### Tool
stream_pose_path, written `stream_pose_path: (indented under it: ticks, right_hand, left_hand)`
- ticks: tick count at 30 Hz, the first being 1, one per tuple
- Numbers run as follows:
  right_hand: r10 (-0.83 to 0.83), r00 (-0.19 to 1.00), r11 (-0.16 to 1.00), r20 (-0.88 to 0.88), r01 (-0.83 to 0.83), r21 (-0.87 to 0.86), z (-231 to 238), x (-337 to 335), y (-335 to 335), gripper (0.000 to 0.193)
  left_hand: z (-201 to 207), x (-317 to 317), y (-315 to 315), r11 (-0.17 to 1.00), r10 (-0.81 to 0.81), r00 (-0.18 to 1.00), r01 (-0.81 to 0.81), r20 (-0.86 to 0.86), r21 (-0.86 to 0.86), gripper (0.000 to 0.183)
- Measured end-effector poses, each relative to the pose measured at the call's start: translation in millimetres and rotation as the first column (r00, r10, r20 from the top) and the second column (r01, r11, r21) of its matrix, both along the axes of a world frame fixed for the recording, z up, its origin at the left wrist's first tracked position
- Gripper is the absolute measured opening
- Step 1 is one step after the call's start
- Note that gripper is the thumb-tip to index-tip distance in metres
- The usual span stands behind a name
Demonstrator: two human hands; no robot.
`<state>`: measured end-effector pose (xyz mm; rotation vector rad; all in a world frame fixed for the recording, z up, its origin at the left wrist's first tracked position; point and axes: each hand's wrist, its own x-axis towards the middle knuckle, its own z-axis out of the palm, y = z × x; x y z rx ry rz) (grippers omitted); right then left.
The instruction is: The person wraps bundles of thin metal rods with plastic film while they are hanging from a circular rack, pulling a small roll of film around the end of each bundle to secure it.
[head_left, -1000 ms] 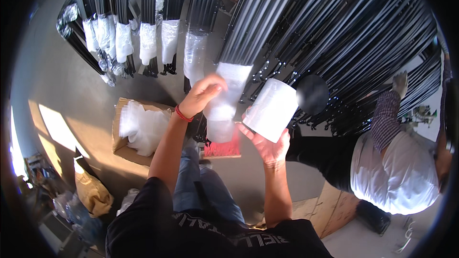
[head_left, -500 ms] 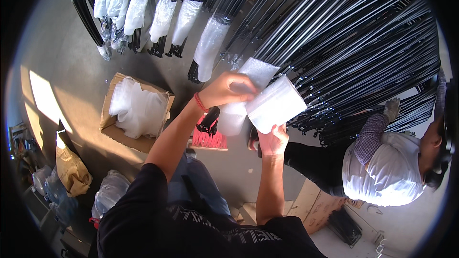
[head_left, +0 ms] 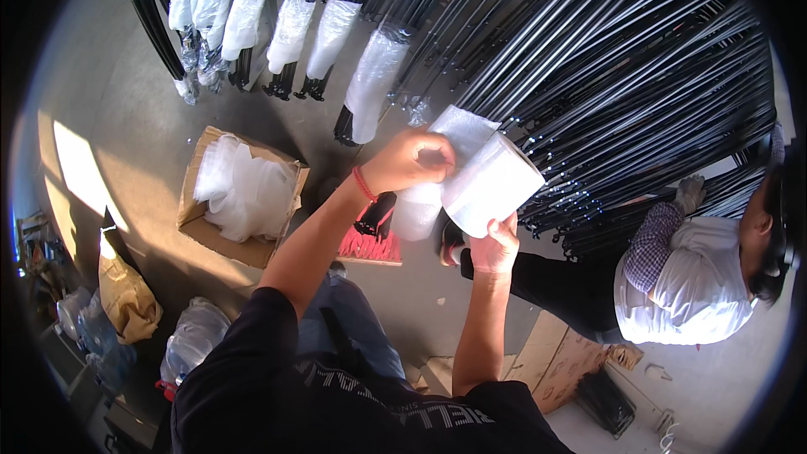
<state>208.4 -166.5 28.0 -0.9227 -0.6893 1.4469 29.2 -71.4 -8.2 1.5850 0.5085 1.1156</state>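
Leaning across the far right of the scene, a great mass of black rods (head_left: 605, 67) fans out, and further left several bundles of them stand with their ends wrapped in clear plastic (head_left: 374, 76). Over on the right a co-worker in a white shirt (head_left: 689, 282) sits on the floor, one gloved hand (head_left: 691, 193) up at the rods. Down on the left, a cardboard box (head_left: 206, 231) sits open, stuffed with crumpled white plastic bags (head_left: 244, 189). Nearer still, a brown paper sack (head_left: 126, 298) slumps beside a clear bag (head_left: 193, 340). Centre stage now: a roll of plastic film (head_left: 496, 185), held up in front of the rods. The right hand (head_left: 494, 248) cups it from below, fingers curled round its lower end. The left hand (head_left: 408, 160), red band (head_left: 363, 185) at the wrist, is closed in a pinch on the loose film (head_left: 458, 130) coming off the roll, just to its left. Below, a red tray (head_left: 370, 245) lies on the floor.
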Motion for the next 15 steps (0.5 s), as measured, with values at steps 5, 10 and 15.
stream_pose_path:
  ticks: [5, 10, 15]
  right_hand:
    - [-0.167, 0.978, 0.986, 0.122, 0.167, 0.011, 2.3, 5.0, -5.9, 0.08]
    - [-0.338, 0.843, 0.941, 0.418, 0.285, 0.185, 16.1, -9.5, -4.9, 0.088]
    - [-0.356, 0.676, 0.934, 0.645, 0.229, 0.275, 8.3, -12.8, -2.9, 0.087]
  left_hand:
    - [1.7, 1.7, 0.4, 0.987, -0.053, 0.997, 0.061, 0.053, -0.148, 0.01]
    - [4.6, 2.2, 2.1, 0.984, -0.06, 0.996, 0.069, 0.059, -0.162, 0.013]
    - [6.5, 8.1, -0.7, 0.974, -0.058, 0.997, 0.067, 0.052, -0.218, 0.015]
